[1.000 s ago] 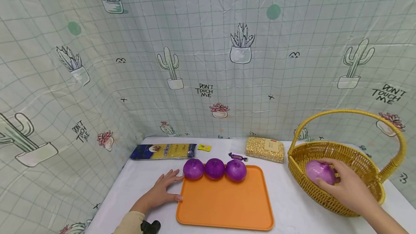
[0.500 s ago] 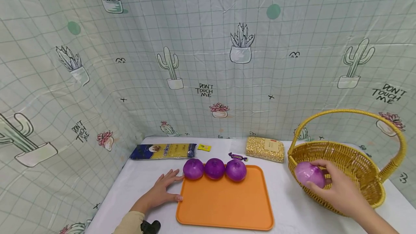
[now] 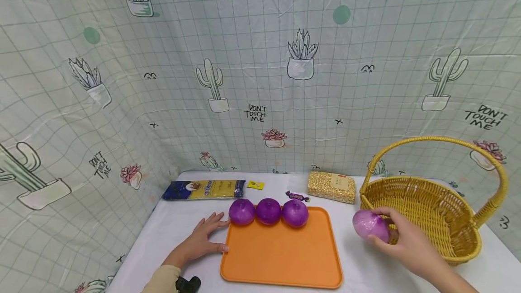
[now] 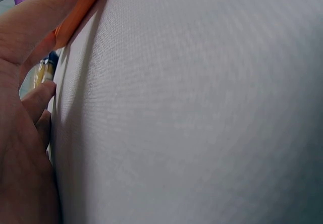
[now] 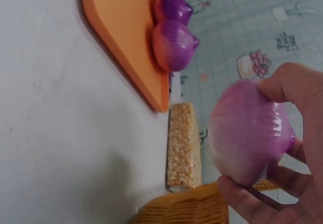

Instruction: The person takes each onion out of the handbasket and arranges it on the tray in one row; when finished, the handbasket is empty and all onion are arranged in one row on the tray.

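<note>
My right hand (image 3: 407, 243) clamps a smooth round purple onion (image 3: 370, 225) beside the woven yellow basket (image 3: 431, 211). My left hand (image 3: 203, 238) lies flat at the orange plastic tray (image 3: 281, 257)'s nine o'clock edge. That slick skin could slip and roll off the table (image 3: 358, 266).

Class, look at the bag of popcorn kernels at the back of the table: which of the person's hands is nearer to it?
Right. The right hand, holding a purple onion, is just in front of the popcorn kernels; the left hand rests beside the orange tray, farther away.

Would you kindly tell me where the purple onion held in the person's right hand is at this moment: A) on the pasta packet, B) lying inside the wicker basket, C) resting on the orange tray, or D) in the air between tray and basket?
D: the right hand grips the purple onion just outside the wicker basket rim, right of the orange tray, not resting on anything.
</note>
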